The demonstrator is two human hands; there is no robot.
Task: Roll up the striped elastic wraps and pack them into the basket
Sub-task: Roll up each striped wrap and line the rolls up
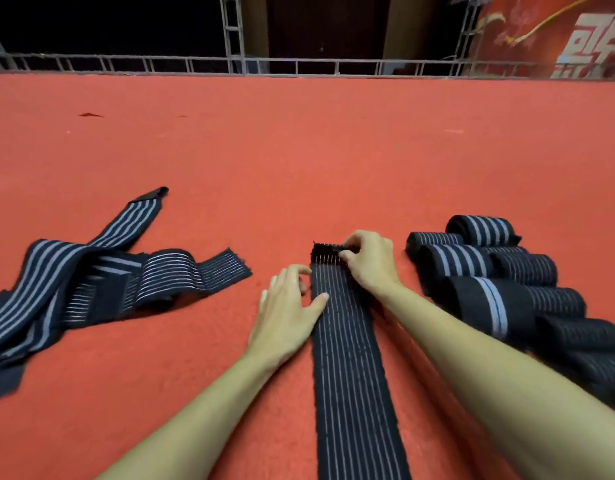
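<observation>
A long black wrap with thin white stripes (351,358) lies flat on the red carpet, running from the bottom edge away from me. My right hand (368,258) pinches its far end, where a first small fold is turned over. My left hand (285,310) lies beside the wrap's left edge, thumb tip pressing on the fabric and fingers loosely bent. A pile of unrolled striped wraps (91,282) sprawls at the left. Several rolled wraps (489,278) lie packed together at the right. No basket is in view.
The red carpet (299,150) stretches far ahead to a metal truss rail (299,65) along the back. A red banner (558,36) hangs at the back right. A small dark scrap (89,115) lies far left on the carpet.
</observation>
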